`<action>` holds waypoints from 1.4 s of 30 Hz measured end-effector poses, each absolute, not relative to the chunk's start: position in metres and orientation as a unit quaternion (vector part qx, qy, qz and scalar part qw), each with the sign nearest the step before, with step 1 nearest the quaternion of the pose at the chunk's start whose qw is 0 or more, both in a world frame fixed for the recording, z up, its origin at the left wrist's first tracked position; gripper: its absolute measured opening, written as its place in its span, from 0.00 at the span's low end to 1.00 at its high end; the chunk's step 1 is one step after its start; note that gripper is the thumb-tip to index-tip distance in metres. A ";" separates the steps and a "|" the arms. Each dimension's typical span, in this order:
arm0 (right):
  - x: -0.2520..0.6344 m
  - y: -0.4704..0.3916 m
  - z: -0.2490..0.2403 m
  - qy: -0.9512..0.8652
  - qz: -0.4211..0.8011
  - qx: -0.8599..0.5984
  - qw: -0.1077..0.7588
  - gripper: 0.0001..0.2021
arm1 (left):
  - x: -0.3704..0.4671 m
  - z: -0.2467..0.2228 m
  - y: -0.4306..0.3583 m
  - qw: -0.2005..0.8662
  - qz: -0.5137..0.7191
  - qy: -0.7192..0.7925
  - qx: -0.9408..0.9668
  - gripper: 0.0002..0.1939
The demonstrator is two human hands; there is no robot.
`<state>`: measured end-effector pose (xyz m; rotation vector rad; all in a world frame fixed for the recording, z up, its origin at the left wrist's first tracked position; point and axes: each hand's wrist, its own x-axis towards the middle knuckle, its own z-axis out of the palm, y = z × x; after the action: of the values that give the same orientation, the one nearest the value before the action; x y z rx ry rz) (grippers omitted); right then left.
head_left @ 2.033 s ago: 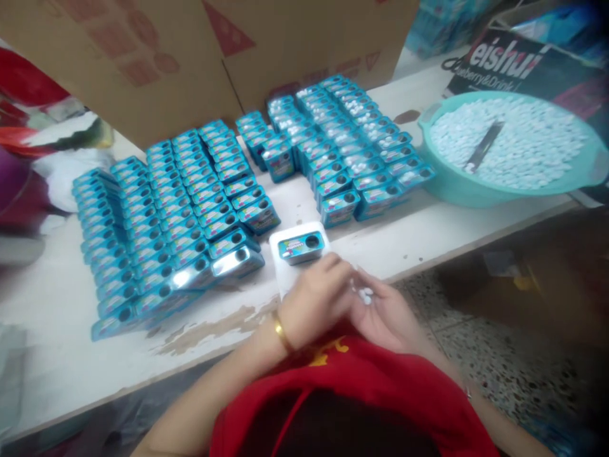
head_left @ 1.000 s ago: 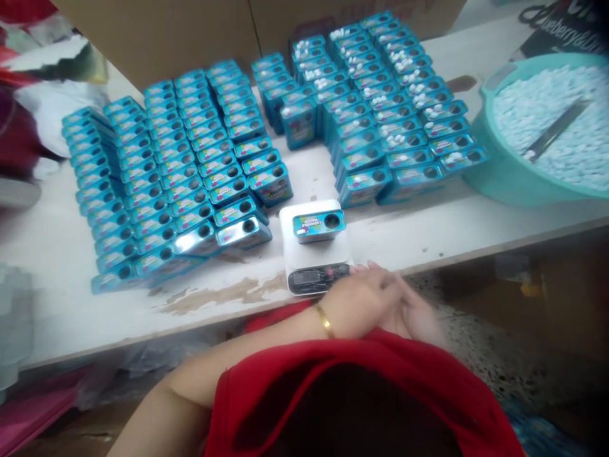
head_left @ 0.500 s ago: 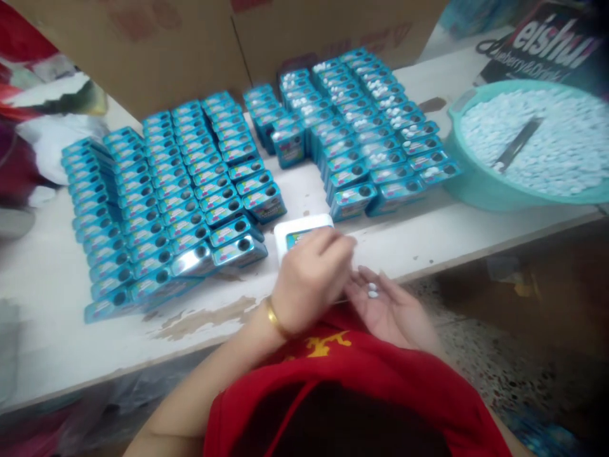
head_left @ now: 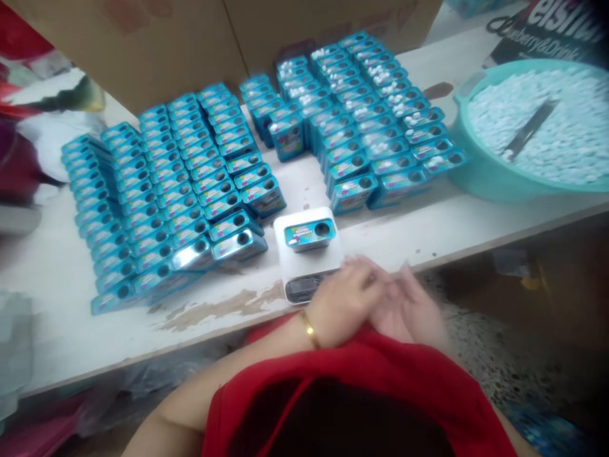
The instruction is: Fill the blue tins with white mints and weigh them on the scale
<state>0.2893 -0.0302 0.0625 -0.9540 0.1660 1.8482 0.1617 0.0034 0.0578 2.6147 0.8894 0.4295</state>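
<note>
In the head view, we see one blue box (head_left: 309,236) lying on the white scale (head_left: 304,265), its long axis running roughly left to right across our front, with the end that has the dark round hole (head_left: 322,229) pointing right and slightly away. From our left hand (head_left: 346,304) the box lies forward and a little to the left, beyond the scale's dark display (head_left: 304,289), which our fingers partly cover or overhang. Our left hand is the nearer of the two; our right hand (head_left: 416,311) sits further right, apart from the scale and partly behind the left, so we would judge the left to have the shorter, more direct line to the box. The two hands overlap and are blurred, so we cannot tell whether either grip is closed on anything; neither touches the box. Packed rows of similar boxes stand on the surface (head_left: 380,238) beyond the scale to its left and right, and the turquoise tub (head_left: 495,174) of white pieces (head_left: 578,127) is well to the right, nearer the right hand's side.
</note>
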 end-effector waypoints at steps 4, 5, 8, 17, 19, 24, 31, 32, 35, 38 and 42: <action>0.302 -0.051 0.053 0.062 0.787 -0.401 0.465 0.24 | 0.173 0.046 -0.007 0.164 0.131 0.292 0.933 0.12; 0.305 -0.055 0.052 0.062 0.796 -0.399 0.451 0.24 | 0.173 0.045 -0.008 0.164 0.122 0.286 0.936 0.11; 0.306 -0.061 0.049 0.059 0.812 -0.397 0.424 0.23 | 0.173 0.046 -0.009 0.166 0.111 0.282 0.939 0.11; 0.297 -0.054 0.051 0.048 0.811 -0.392 0.433 0.23 | 0.164 0.049 -0.008 0.153 0.159 0.319 0.922 0.09; 0.295 -0.053 0.053 0.048 0.808 -0.393 0.437 0.23 | 0.161 0.053 -0.006 0.149 0.163 0.318 0.922 0.09; 0.287 -0.043 0.056 -0.012 0.799 -0.362 0.480 0.25 | 0.141 0.077 0.015 0.187 0.249 0.348 0.884 0.08; 0.288 -0.026 0.051 -0.076 0.797 -0.336 0.496 0.27 | 0.104 0.097 0.061 0.111 0.295 0.417 0.852 0.08; 0.290 -0.026 0.050 -0.078 0.790 -0.345 0.500 0.27 | 0.097 0.096 0.061 0.099 0.291 0.421 0.853 0.10; 0.299 -0.028 0.049 -0.078 0.763 -0.373 0.522 0.26 | 0.075 0.088 0.052 0.045 0.299 0.438 0.846 0.14; 0.308 -0.027 0.049 -0.073 0.739 -0.398 0.538 0.25 | 0.057 0.077 0.039 0.001 0.279 0.438 0.854 0.19; 0.312 -0.022 0.048 -0.076 0.727 -0.412 0.544 0.25 | 0.057 0.069 0.035 0.002 0.236 0.414 0.879 0.24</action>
<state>0.3120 -0.0222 0.0480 -0.9784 -0.1797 1.7246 0.0573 0.0351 0.0686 2.7588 1.2999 0.7407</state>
